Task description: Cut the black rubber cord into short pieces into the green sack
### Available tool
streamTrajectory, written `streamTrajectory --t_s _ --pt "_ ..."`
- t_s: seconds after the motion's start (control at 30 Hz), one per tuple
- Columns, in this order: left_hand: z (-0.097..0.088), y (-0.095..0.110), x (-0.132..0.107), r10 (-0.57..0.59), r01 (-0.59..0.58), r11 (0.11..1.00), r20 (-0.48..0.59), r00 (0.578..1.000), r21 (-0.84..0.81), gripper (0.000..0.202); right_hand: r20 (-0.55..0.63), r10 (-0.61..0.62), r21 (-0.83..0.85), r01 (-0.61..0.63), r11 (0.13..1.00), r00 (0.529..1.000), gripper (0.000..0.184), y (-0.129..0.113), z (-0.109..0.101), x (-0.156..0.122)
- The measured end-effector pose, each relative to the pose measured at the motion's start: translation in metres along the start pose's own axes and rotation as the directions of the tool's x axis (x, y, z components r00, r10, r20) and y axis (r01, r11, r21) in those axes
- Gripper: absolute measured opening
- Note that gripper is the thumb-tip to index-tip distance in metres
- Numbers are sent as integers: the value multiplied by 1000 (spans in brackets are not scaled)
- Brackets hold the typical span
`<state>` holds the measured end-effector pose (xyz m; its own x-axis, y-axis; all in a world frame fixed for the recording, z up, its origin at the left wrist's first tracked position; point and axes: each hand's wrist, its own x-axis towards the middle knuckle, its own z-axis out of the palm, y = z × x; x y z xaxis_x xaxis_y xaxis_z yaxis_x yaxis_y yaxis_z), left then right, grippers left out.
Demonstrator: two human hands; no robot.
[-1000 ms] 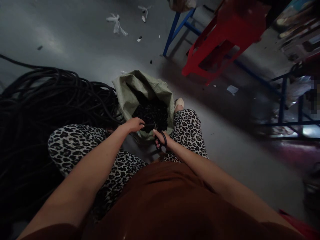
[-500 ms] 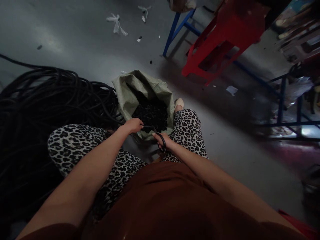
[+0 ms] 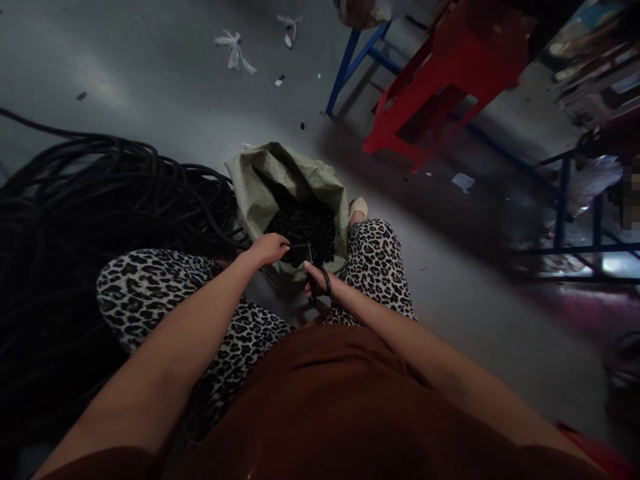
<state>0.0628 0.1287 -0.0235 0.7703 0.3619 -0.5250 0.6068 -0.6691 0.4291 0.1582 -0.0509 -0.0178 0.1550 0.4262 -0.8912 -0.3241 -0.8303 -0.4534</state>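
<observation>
My left hand is closed on a black rubber cord, whose end sticks out to the right past the fingertips. My right hand grips black-handled scissors. Their narrow blades point up and meet the cord's end; whether they are parted is too small to tell. Both hands are over the near rim of a pale green woven sack standing between my legs. Many short black pieces lie inside it. To the left a big heap of long black cord is coiled on the floor.
A red plastic stool and a blue metal frame stand ahead to the right. Another dark blue frame with plastic bags is at far right. Plastic scraps litter the grey floor.
The scissors have turned in my right hand, so the blades now point more upright. My left hand has risen very slightly with the cord.
</observation>
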Motion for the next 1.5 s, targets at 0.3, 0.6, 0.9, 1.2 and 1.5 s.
streamTrajectory --t_s 0.3,0.6,0.9,1.2,1.5 --pt "7 0 2 31 -30 999 26 999 -19 35 -13 -1 -19 1 1000 1000 53 -2 1 -2" --pt "7 2 1 69 -67 997 52 996 -43 34 1 23 17 -23 1000 1000 50 -5 1 -6" --pt "4 3 -1 73 -72 997 81 994 -20 35 1 7 26 -7 1000 1000 54 -2 -1 -4" --pt "7 3 2 76 -72 996 75 994 -53 34 -41 -58 -2 58 998 997 45 -1 0 -3" --pt "11 -1 3 81 -83 996 89 993 13 34 -120 -102 -74 93 993 988 33 -6 1 -8"
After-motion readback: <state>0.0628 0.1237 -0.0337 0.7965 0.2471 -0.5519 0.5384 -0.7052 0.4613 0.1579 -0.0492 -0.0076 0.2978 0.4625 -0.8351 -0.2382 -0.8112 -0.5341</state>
